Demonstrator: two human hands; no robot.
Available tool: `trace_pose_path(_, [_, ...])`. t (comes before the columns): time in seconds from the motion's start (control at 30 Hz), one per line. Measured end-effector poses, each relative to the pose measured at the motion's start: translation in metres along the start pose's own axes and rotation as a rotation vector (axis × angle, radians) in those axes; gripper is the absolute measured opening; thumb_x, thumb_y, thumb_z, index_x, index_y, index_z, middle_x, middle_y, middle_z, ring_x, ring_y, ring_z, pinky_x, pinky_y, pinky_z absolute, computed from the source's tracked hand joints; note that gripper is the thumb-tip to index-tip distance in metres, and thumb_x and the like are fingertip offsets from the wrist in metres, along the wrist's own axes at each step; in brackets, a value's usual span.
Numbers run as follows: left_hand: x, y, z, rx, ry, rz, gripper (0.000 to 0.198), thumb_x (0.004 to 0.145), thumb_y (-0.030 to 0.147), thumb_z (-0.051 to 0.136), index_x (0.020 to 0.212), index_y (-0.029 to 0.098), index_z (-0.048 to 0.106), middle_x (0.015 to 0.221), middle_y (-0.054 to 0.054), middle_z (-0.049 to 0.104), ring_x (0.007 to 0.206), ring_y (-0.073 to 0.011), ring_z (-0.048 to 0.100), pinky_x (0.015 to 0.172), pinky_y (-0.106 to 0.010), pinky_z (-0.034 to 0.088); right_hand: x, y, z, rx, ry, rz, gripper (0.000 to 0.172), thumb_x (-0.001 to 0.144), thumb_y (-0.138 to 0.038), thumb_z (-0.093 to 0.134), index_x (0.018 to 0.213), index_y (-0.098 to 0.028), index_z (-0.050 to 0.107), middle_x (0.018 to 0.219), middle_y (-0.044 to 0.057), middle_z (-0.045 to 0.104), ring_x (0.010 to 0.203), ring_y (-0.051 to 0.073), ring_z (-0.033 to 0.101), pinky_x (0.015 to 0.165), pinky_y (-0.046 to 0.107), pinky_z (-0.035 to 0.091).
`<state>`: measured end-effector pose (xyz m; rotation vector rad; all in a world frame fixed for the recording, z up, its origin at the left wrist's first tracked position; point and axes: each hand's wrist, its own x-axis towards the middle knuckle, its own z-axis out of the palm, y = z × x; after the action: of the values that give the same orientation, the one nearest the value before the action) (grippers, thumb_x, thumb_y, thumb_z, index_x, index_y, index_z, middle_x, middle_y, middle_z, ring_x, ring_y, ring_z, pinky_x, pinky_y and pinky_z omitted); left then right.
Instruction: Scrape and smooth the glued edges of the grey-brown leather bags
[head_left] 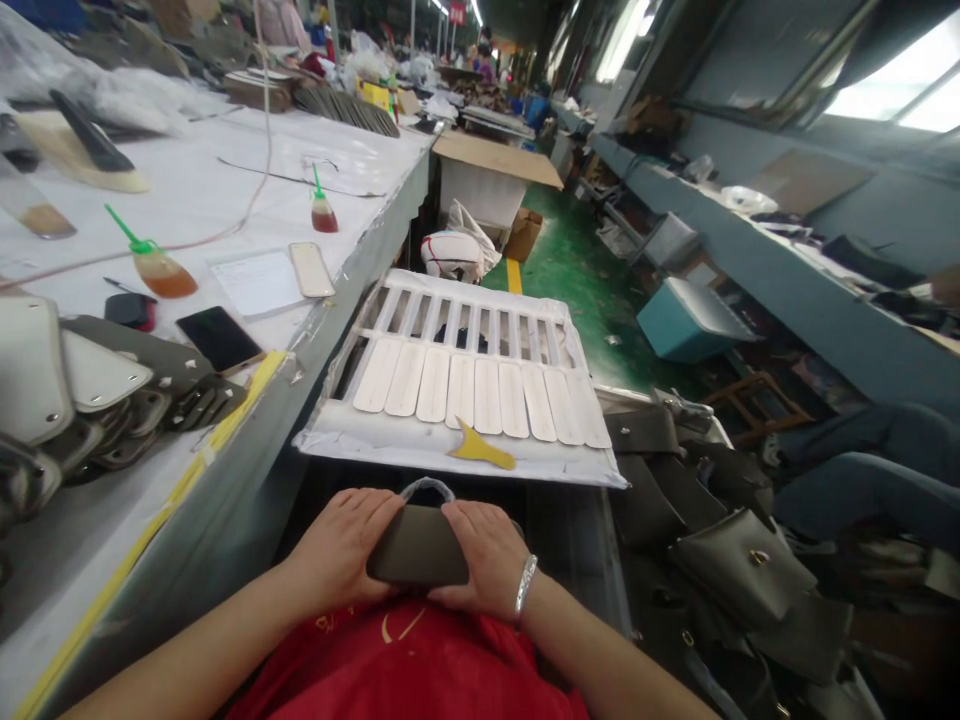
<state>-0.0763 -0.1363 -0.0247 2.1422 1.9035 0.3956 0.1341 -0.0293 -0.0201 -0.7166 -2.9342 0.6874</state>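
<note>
Both my hands grip a dark olive leather piece [418, 545] held over my lap, against my red shirt. My left hand [341, 545] wraps its left end, and my right hand [487, 555], with a silver bracelet at the wrist, wraps its right end. A clear plastic loop [426, 487] shows just behind the piece. In front of me a white tray [360, 440] carries a row of several cream leather strips [480, 395] and a yellow scraper tool [480, 450].
A long white worktable [225, 190] on my left holds glue bottles [159, 268], a phone [219, 338], and stacked leather parts [90, 390]. Finished olive bags [739, 565] pile at my right. A person's legs [870, 480] sit far right. Boxes and a green aisle floor [577, 270] lie ahead.
</note>
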Motion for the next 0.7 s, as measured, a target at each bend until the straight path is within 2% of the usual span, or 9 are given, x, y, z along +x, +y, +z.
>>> trace_pose_path(0.13, [0.0031,0.0007,0.0010,-0.003,-0.002,-0.003,0.068,0.056,0.042,0.066,0.116,0.017,0.046,0.117,-0.009,0.053,0.106,-0.0264,0.047,0.094,-0.039,0.029,0.0028,0.0007,-0.0015,0.014,-0.013,0.010,0.079,0.056,-0.059,0.068,0.118,-0.017,0.044,0.114,0.010,0.051,0.103,0.028,0.045,0.093,0.041,0.031])
trace_pose_path(0.33, [0.0007,-0.0028,0.0017,0.023,-0.028,0.008,0.080,0.051,0.050,0.071,0.118,0.017,0.044,0.118,-0.010,0.052,0.106,-0.0274,0.046,0.094,-0.040,0.029,0.0014,0.0005,0.0010,0.001,-0.015,0.011,0.091,0.058,-0.073,0.058,0.124,-0.014,0.040,0.119,0.013,0.049,0.108,0.029,0.043,0.096,0.043,0.028])
trace_pose_path(0.47, [-0.0016,-0.0065,0.0001,0.039,-0.033,0.041,0.090,0.048,0.067,0.068,0.119,0.016,0.043,0.119,-0.011,0.051,0.107,-0.0279,0.046,0.094,-0.040,0.028,0.0022,-0.0033,-0.0005,-0.024,-0.013,0.058,0.078,0.071,-0.071,0.047,0.123,-0.014,0.042,0.119,0.012,0.051,0.107,0.028,0.044,0.094,0.042,0.030])
trace_pose_path(0.53, [-0.0018,-0.0076,-0.0005,0.041,-0.029,0.069,0.092,0.052,0.074,0.061,0.120,0.015,0.043,0.119,-0.012,0.052,0.108,-0.0278,0.046,0.094,-0.040,0.029,0.0037,-0.0053,-0.0016,-0.041,-0.022,0.081,0.071,0.075,-0.068,0.044,0.122,-0.014,0.044,0.117,0.011,0.052,0.105,0.027,0.046,0.091,0.042,0.032])
trace_pose_path(0.6, [-0.0016,-0.0074,-0.0006,0.055,-0.017,0.077,0.076,0.067,0.069,0.053,0.120,0.015,0.044,0.118,-0.011,0.052,0.107,-0.0261,0.046,0.093,-0.039,0.030,0.0048,-0.0070,-0.0021,-0.051,-0.035,0.092,0.069,0.075,-0.068,0.044,0.120,-0.015,0.046,0.114,0.011,0.054,0.102,0.028,0.047,0.089,0.042,0.034])
trace_pose_path(0.7, [-0.0011,-0.0047,0.0012,0.097,0.002,0.049,0.041,0.088,0.044,0.042,0.117,0.017,0.047,0.116,-0.009,0.055,0.105,-0.0227,0.048,0.091,-0.038,0.032,0.0038,-0.0082,-0.0008,-0.060,-0.049,0.092,0.070,0.075,-0.067,0.045,0.122,-0.015,0.045,0.116,0.011,0.053,0.103,0.028,0.046,0.090,0.043,0.034])
